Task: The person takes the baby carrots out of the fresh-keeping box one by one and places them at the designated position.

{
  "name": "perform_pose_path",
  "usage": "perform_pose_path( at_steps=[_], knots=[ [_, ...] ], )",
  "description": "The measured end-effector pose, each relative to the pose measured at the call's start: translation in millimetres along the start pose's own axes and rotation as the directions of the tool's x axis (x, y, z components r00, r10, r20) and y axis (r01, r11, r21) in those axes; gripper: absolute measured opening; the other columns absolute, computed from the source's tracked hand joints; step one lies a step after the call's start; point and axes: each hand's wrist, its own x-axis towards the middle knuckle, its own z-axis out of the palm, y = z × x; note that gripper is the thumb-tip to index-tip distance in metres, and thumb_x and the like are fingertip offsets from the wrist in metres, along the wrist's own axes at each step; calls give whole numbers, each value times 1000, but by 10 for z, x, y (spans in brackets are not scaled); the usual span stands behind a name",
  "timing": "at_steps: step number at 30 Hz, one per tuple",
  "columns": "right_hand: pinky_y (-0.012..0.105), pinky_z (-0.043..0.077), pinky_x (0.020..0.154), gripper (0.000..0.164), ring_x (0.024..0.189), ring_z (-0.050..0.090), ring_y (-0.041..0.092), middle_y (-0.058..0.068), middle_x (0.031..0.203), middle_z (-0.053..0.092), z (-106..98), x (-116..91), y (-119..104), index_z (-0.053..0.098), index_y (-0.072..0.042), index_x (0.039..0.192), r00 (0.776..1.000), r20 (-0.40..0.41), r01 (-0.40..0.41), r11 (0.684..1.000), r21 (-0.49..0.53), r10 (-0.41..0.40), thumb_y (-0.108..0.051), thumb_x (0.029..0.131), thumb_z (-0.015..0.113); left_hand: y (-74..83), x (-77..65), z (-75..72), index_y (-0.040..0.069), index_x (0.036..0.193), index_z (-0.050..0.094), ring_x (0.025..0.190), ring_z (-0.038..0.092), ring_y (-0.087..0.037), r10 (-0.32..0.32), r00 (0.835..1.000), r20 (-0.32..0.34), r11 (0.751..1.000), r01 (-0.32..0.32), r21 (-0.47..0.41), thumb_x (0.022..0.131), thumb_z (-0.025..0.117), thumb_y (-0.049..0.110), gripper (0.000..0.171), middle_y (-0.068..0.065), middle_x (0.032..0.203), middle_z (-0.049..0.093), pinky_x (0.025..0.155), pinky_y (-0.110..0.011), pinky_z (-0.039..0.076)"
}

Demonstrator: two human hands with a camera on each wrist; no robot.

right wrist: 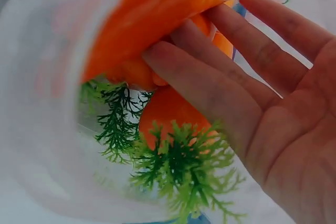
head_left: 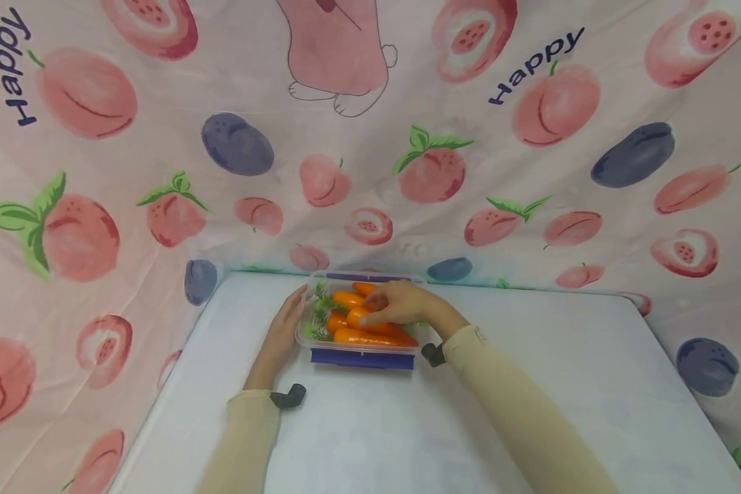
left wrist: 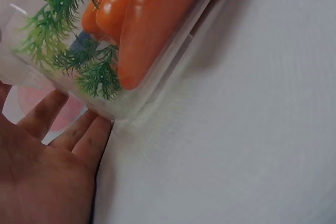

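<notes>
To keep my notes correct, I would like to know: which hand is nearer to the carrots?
Right. The right hand is over the carrots, its fingertips among them; the left hand is outside the clear container, beside its left wall.

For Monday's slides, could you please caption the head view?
Right hand touching glossy orange carrots inside a clear plastic container, left hand against its side.

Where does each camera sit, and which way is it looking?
Head: worn on the person's head, looking forward and down at the plastic container; left hand, right hand and beige sleeves show.
Left wrist: worn there, looking past the left hand at the container's side; only that hand shows.
Right wrist: worn there, looking at carrots close up; only the right hand shows.
Shared: both wrist views show carrots and green fronds.
</notes>
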Motion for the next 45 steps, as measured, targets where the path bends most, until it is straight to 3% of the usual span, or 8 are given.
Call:
perform_pose_path(
  at_steps=[11, 16, 21, 28, 38, 45],
  knots=[
    [48, 47, 112, 65, 122, 54, 23, -2, 139, 62, -22, 151, 25, 64, -25, 140, 995, 96, -32, 999, -4, 32, -58, 85, 75, -109, 15, -19, 36, 159, 34, 158, 20, -28, 33, 999, 14, 999, -33, 23, 108, 37, 55, 55, -3, 166, 35, 130, -56, 9],
    [53, 41, 117, 61, 129, 51, 25, -1, 143, 58, -29, 205, 29, 65, -30, 138, 992, 117, -54, 999, 6, 53, -57, 84, 78, -137, 17, -18, 37, 159, 35, 158, 22, -29, 46, 999, 10, 999, -46, 16, 109, 37, 52, 52, -5, 166, 35, 130, -56, 10],
    [47, 49, 108, 54, 116, 56, 23, -1, 128, 63, -53, 228, 25, 64, -36, 134, 989, 141, -40, 999, 11, 38, -48, 84, 81, -124, 12, -7, 31, 160, 34, 158, 21, -30, 43, 999, 20, 999, -43, 2, 111, 37, 44, 51, -7, 167, 33, 130, -55, 10],
    [44, 50, 106, 57, 107, 59, 21, 1, 120, 64, -77, 250, -16, 59, -38, 140, 984, 180, 0, 1000, -26, 5, -37, 88, 80, -112, 23, -3, 35, 159, 34, 158, 20, -29, 46, 999, 4, 998, -46, 38, 109, 36, 51, 52, -3, 169, 29, 130, -55, 10],
    [43, 53, 102, 59, 110, 58, 22, 1, 125, 64, -128, 195, 53, 58, -40, 142, 990, 132, 42, 998, 49, -48, -36, 88, 80, -79, 24, 1, 32, 160, 33, 157, 24, -32, 49, 999, 17, 998, -50, 33, 111, 36, 40, 50, -11, 165, 36, 130, -55, 10],
    [52, 51, 108, 57, 127, 57, 28, 2, 139, 61, -201, 89, 156, 56, -40, 144, 989, 92, 100, 986, 133, -113, -40, 90, 77, -85, 12, -18, 36, 160, 32, 157, 23, -31, 35, 999, 13, 998, -35, 53, 110, 35, 47, 51, -8, 166, 35, 130, -56, 9]
  ],
)
